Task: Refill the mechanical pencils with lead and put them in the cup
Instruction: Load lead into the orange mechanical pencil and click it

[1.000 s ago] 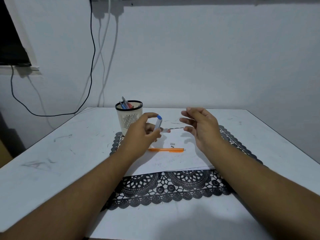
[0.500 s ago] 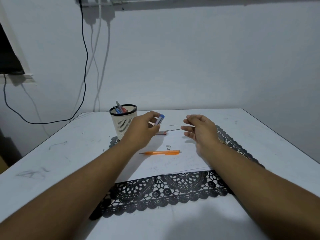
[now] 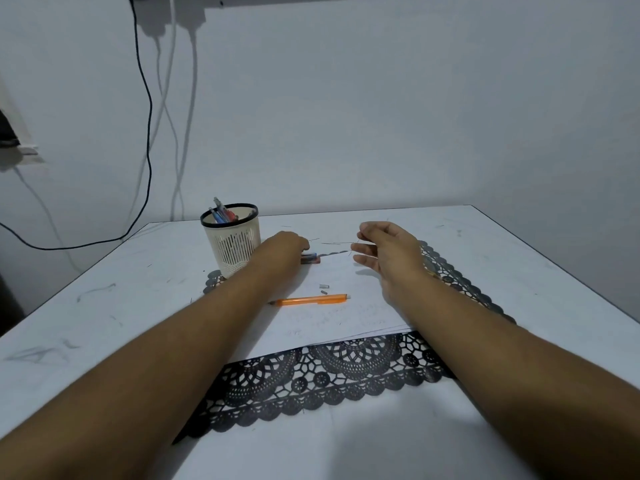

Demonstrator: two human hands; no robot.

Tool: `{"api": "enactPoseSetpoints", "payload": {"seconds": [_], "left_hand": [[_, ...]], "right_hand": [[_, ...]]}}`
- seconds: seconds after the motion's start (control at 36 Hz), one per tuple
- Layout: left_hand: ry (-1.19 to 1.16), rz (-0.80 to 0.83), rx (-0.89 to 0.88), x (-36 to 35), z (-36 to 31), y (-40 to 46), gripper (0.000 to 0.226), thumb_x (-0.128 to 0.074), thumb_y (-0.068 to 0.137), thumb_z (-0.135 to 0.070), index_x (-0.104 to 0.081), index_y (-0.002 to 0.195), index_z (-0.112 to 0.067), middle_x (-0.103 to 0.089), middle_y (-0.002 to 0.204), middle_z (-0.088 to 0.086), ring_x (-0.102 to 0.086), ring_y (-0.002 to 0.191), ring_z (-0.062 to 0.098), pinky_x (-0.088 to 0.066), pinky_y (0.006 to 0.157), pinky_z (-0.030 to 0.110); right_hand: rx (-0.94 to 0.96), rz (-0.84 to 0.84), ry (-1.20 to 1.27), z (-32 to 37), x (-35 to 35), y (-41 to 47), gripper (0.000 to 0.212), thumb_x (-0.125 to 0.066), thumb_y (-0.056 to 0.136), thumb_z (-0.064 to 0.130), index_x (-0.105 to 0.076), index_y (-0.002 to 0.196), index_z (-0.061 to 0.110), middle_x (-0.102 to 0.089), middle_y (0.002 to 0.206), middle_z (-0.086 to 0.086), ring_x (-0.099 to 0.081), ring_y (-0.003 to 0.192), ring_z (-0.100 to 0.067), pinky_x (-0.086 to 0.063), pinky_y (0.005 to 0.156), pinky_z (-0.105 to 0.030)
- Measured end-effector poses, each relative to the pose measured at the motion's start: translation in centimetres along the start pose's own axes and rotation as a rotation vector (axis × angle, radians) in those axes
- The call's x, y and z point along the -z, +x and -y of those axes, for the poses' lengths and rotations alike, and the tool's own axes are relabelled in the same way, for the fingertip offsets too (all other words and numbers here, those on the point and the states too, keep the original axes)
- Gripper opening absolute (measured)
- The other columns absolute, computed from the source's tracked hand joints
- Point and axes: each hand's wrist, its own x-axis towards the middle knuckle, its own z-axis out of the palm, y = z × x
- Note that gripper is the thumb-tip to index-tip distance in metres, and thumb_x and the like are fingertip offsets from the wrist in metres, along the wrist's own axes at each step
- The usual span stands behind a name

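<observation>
An orange mechanical pencil (image 3: 311,300) lies on a white sheet of paper (image 3: 349,317), pointing left. Two tiny grey pieces (image 3: 323,288) lie just beyond it. My left hand (image 3: 282,249) is down on the paper right of the cup, its fingers curled round a lead tube with a blue cap (image 3: 312,255), which lies against a dark lead case (image 3: 310,261). My right hand (image 3: 386,251) hovers over the paper's far right, thumb and forefinger pinching a thin lead. Loose leads (image 3: 330,243) lie between the hands. The cream mesh cup (image 3: 232,242) holds several pens (image 3: 221,213).
A black lace mat (image 3: 311,386) lies under the paper on the white table (image 3: 104,306). Cables (image 3: 149,133) hang down the wall behind the cup. The table's right edge (image 3: 568,271) runs diagonally.
My left hand has lowered the blue-capped lead tube from mid-air down to the paper beside the dark case. My right hand has stayed almost in place, drifting slightly lower.
</observation>
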Motion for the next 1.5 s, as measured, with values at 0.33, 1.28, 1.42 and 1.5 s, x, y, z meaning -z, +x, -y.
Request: {"api": "enactPoseSetpoints", "payload": {"seconds": [0.33,1.28,1.42,1.5], "left_hand": [[-0.356,0.144,-0.152,4.2,-1.5,-6.6,0.012,-0.074,0.088,-0.039,-0.071,0.083,-0.029,-0.066,0.082,-0.015,-0.06,0.078,0.003,-0.048,0.068,0.026],[-0.889,-0.088,-0.093,1.5,-0.9,-7.2,0.012,-0.057,0.105,-0.03,-0.067,0.104,-0.023,-0.057,0.073,-0.004,-0.043,0.059,0.008,-0.033,0.056,0.022],[-0.894,-0.096,-0.078,1.6,-0.7,-7.1,0.011,-0.058,0.104,-0.03,-0.066,0.101,-0.024,-0.057,0.071,-0.005,-0.043,0.058,0.008,-0.032,0.055,0.021],[-0.897,-0.1,-0.077,1.6,-0.7,-7.2,0.011,-0.058,0.104,-0.03,-0.066,0.1,-0.025,-0.058,0.072,-0.004,-0.045,0.06,0.008,-0.033,0.055,0.021]], "right_hand": [[0.001,0.002,-0.027,-0.4,0.1,0.1,0.005,-0.072,0.096,0.007,-0.073,0.101,0.006,-0.07,0.088,-0.008,-0.069,0.072,-0.021,-0.064,0.071,-0.034],[0.219,0.14,-0.084,0.4,-2.1,-2.2,0.001,-0.067,0.1,0.008,-0.067,0.1,0.007,-0.071,0.087,-0.012,-0.075,0.076,-0.03,-0.062,0.061,-0.032],[0.248,0.129,-0.072,0.8,-2.2,-2.4,0.003,-0.066,0.101,0.007,-0.066,0.102,0.004,-0.071,0.086,-0.011,-0.075,0.075,-0.03,-0.061,0.059,-0.031],[0.259,0.119,-0.044,1.0,-2.1,-2.4,0.001,-0.065,0.101,0.006,-0.065,0.101,0.005,-0.07,0.083,-0.01,-0.074,0.073,-0.029,-0.06,0.056,-0.029]]}}
